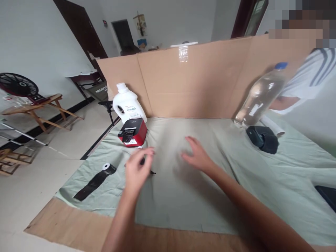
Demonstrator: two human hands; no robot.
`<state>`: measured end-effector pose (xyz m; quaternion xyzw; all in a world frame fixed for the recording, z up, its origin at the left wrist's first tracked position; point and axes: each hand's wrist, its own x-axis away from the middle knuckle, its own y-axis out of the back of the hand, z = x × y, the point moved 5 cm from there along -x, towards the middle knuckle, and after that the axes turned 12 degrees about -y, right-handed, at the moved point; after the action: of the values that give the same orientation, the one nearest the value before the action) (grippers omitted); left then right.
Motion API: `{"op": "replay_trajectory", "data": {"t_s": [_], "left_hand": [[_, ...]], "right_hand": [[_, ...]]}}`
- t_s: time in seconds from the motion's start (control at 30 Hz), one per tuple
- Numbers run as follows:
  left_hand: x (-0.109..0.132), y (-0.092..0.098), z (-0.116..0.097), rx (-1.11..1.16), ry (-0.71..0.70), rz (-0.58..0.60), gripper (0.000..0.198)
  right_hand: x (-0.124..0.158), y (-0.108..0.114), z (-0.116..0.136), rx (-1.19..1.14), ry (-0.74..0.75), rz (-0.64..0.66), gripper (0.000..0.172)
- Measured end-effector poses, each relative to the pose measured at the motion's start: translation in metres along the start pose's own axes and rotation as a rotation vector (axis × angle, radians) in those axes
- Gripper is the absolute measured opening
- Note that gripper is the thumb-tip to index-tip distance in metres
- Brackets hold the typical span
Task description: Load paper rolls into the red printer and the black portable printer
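Standing here, I'm seeing the left hand [138, 166] hiding most of a small dark object [153, 172]; only bits are showing around the fingers, left of the counter's [70, 220] middle, nearer than the red-and-black box [135, 133]. The hand is blurring, and I'm not able to tell whether its grip is closing on the object. The right hand [195, 154] is hovering over the green cloth [196, 206], its grip standing apart, thumb and fingers spreading. Far left, a white jug [130, 105] is standing behind the box, its opaque wall concealing any contents. Far right, a clear, blue-capped bottle [259, 94] is leaning; how full, I'm not making out. A black roll [109, 168] is trailing its strip at near left. The right edge is cutting off a dark item [327, 196].
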<state>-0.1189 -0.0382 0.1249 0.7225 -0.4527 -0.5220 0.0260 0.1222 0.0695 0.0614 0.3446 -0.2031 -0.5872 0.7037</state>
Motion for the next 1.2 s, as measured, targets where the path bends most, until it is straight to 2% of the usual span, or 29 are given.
{"op": "replay_trajectory", "data": {"t_s": [0.03, 0.07, 0.1, 0.17, 0.23, 0.33, 0.43, 0.53, 0.6, 0.67, 0.77, 0.87, 0.97, 1.03, 1.1, 1.2], "left_hand": [[0.0, 0.027, 0.022, -0.122, 0.095, -0.073, 0.024], [0.001, 0.046, 0.045, -0.205, 0.168, -0.058, 0.027], [0.004, 0.058, 0.067, -0.24, 0.216, 0.011, 0.032], [0.015, 0.068, 0.103, -0.201, 0.255, 0.176, 0.042], [0.027, 0.061, 0.123, -0.075, 0.232, 0.335, 0.051], [0.046, 0.039, 0.129, 0.108, 0.247, 0.491, 0.055], [0.057, 0.021, 0.121, 0.251, 0.287, 0.565, 0.046], [0.061, 0.019, 0.114, 0.314, 0.235, 0.613, 0.036], [0.063, 0.032, 0.119, 0.251, 0.238, 0.563, 0.033], [0.07, 0.055, 0.132, 0.162, 0.32, 0.417, 0.034], [0.092, 0.093, 0.15, 0.034, 0.454, 0.195, 0.051], [0.118, 0.114, 0.156, -0.079, 0.456, 0.14, 0.055], [0.141, 0.12, 0.158, -0.08, 0.511, 0.106, 0.046], [0.148, 0.121, 0.161, -0.048, 0.546, 0.056, 0.045], [0.147, 0.12, 0.164, -0.068, 0.551, 0.045, 0.047], [0.139, 0.117, 0.17, -0.168, 0.559, 0.125, 0.045]], "right_hand": [[0.0, -0.02, 0.017, -0.068, 0.037, 0.067, 0.074], [-0.002, -0.039, 0.034, -0.119, 0.074, 0.125, 0.072], [-0.006, -0.055, 0.049, -0.156, 0.112, 0.174, 0.072], [-0.019, -0.083, 0.076, -0.197, 0.181, 0.249, 0.074], [-0.035, -0.107, 0.097, -0.203, 0.25, 0.306, 0.079], [-0.056, -0.142, 0.116, -0.209, 0.325, 0.416, 0.079], [-0.066, -0.168, 0.123, -0.315, 0.368, 0.484, 0.065], [-0.067, -0.183, 0.122, -0.439, 0.362, 0.464, 0.05], [-0.064, -0.19, 0.122, -0.454, 0.318, 0.468, 0.043], [-0.056, -0.192, 0.128, -0.43, 0.305, 0.479, 0.042], [-0.038, -0.192, 0.148, -0.395, 0.365, 0.5, 0.044], [-0.017, -0.194, 0.17, -0.346, 0.467, 0.486, 0.044], [0.0, -0.201, 0.182, -0.265, 0.53, 0.448, 0.041], [0.008, -0.206, 0.185, -0.239, 0.535, 0.437, 0.041], [0.013, -0.21, 0.185, -0.235, 0.536, 0.418, 0.042], [0.016, -0.213, 0.183, -0.243, 0.522, 0.402, 0.044]]}}
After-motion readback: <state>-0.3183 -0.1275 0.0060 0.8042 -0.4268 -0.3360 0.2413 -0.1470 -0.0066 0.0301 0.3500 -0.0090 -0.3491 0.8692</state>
